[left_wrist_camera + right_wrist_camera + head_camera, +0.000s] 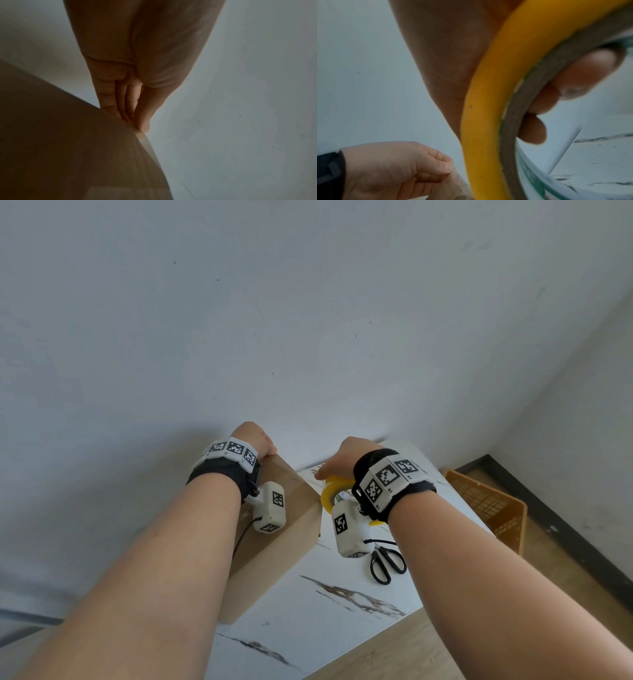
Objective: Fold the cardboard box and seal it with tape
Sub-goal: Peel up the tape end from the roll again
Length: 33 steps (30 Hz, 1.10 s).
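Observation:
A brown cardboard box [274, 546] stands on the white marble table [325, 628] against the wall. My left hand [255, 436] is at the box's far top corner. In the left wrist view its fingers and thumb [139, 123] close together and pinch that corner of the box [68, 148]. A pale strip, perhaps tape, runs down from the pinch, and I cannot tell it for certain. My right hand [337, 463] grips a yellow tape roll [329, 491] just right of the box. The right wrist view shows its fingers [583, 73] curled through the roll's core [481, 121].
Black scissors [385, 563] lie on the table near my right wrist. An orange plastic crate [486, 505] stands on the wooden floor right of the table. A grey wall [308, 320] rises directly behind the box.

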Available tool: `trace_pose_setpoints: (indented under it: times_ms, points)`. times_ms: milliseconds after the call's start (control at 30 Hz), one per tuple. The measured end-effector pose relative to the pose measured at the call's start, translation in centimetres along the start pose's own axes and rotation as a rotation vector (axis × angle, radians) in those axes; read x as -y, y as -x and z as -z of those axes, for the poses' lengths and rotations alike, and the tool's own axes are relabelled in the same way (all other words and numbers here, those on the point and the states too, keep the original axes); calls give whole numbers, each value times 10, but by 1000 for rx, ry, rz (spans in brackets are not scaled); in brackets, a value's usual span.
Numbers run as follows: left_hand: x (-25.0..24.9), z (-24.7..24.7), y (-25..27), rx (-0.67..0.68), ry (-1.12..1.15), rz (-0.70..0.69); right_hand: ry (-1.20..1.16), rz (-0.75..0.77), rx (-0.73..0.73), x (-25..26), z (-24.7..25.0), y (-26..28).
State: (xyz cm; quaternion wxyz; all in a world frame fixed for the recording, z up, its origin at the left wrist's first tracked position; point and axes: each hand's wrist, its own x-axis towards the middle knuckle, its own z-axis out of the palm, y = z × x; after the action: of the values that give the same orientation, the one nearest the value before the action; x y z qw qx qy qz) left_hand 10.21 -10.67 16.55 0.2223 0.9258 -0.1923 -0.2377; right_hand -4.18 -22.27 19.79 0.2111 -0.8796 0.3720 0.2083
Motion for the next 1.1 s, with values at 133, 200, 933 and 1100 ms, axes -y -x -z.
trace_pose_setpoints:
  times_ms: [133,200,933,1100]
  points:
    - [0,-1,2,-60,-24,-38,-9,30,-26,-4,-3,-2]
    - [2,-2,3,-91,-13,-69,-20,31,-32,-5,-4,-3]
    - [12,-17,6,-1,-129,28,-91,29,-56,-12,-9,6]
    - [9,-14,16,-156,-183,-127,-103,34,-48,-12,-9,9]
